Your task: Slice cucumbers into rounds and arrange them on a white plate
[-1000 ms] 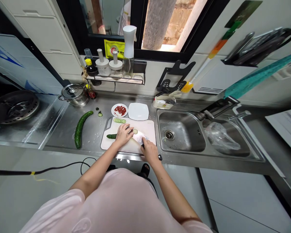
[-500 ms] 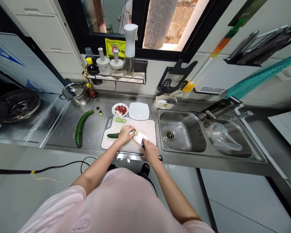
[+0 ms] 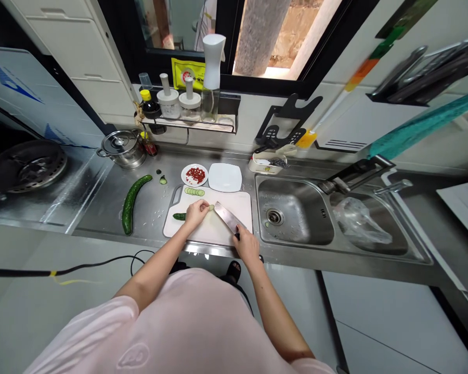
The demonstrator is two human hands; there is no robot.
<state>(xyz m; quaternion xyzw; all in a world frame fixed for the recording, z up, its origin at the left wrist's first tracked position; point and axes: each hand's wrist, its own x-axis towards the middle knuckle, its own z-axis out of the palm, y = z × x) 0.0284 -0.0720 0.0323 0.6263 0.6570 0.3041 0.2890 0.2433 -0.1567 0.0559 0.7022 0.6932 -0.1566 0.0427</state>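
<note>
Cucumber (image 3: 179, 216) lies on the board (image 3: 206, 235), part of it sticking out on the far side of the left hand (image 3: 197, 214) from the knife (image 3: 228, 216). That knife has just drawn back from the left fingers, and its blade now points at them with a small gap. The right hand (image 3: 247, 246) is wrapped round its handle. The left hand's fingertips look pinched on a pale slice (image 3: 211, 208); whether its palm touches the cucumber, I cannot tell. With the blade away, I judge this a pause between strokes, the slice being easier to handle. A row of slices (image 3: 194, 191) overlaps near the board's far edge, just short of the plate (image 3: 183, 176) of red pieces.
</note>
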